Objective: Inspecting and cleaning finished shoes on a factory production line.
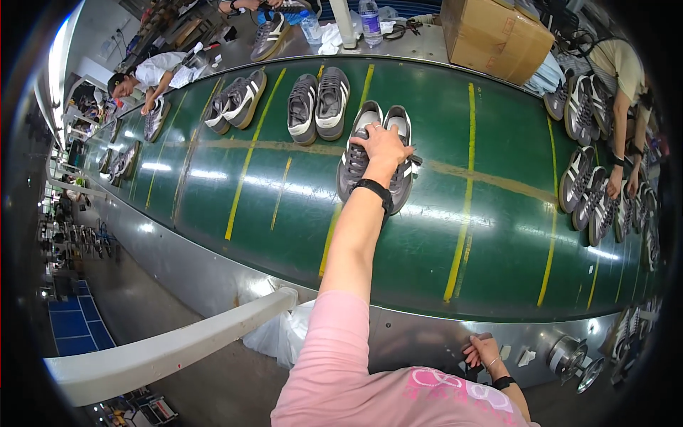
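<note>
A pair of dark grey sneakers [353, 158] with white stripes stands side by side on the green conveyor belt [413, 263]. My left hand [384, 147] reaches across the belt and closes over both shoes near their openings, thumb on the right shoe and fingers on the left one. A black band circles that wrist. At the lower right, my right hand [485, 350] is beside the belt's metal edge with its fingers curled. Something small and dark shows under those fingers; its kind is unclear.
Other grey sneakers [331, 103] stand farther left on the belt. A co-worker's hands [622, 181] touch several sneakers [603, 203] at the right; another person [153, 78] works at far left. A cardboard box [496, 39] and water bottle [370, 23] stand beyond. A white post [178, 338] crosses lower left.
</note>
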Tool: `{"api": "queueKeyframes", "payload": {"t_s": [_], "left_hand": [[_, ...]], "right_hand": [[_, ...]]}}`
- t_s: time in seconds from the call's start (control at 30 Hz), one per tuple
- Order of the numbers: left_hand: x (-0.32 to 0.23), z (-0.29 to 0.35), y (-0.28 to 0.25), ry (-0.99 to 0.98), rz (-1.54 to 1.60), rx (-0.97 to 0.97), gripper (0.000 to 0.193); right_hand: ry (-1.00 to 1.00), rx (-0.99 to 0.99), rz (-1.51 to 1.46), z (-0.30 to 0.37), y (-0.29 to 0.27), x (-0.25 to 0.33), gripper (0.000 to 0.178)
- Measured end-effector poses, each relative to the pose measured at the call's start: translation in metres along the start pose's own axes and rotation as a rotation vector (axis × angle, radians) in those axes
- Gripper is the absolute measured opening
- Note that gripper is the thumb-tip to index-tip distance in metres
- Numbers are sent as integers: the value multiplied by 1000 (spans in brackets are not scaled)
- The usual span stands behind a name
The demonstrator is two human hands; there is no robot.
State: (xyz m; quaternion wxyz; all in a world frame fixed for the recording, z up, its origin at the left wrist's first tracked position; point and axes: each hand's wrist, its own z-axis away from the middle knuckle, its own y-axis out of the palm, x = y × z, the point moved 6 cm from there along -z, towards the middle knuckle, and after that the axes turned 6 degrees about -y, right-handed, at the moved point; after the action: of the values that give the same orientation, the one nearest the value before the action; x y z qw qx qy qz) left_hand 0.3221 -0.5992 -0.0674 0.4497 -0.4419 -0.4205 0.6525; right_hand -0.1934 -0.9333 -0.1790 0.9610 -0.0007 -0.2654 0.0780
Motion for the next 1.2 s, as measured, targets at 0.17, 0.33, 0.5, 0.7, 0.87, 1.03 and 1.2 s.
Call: {"api": "queueKeyframes", "payload": {"t_s": [0.17, 0.33, 0.5, 0.7, 0.87, 1.03, 1.2], "left_hand": [[0, 4, -3, -55, -18, 14, 66], [-15, 58, -11, 41, 42, -150, 53], [-16, 143, -4, 371, 96, -239, 40], [-32, 279, -7, 826, 44, -184, 31], [-30, 400, 25, 1251, -284, -31, 27], [-4, 490, 91, 1481, -515, 261, 25], [-31, 512, 92, 1284, -174, 533, 19]], "right_hand": [[24, -10, 10, 1, -4, -1, 51], [-24, -7, 11, -2, -8, -5, 51], [-46, -1, 54, -1, -11, -10, 52], [-124, 33, 36, -9, -22, -27, 52], [-252, 17, -54, -7, -14, -29, 44], [-651, -194, 112, 18, -34, -29, 28], [-953, -932, 304, 141, -118, -11, 20]]}}
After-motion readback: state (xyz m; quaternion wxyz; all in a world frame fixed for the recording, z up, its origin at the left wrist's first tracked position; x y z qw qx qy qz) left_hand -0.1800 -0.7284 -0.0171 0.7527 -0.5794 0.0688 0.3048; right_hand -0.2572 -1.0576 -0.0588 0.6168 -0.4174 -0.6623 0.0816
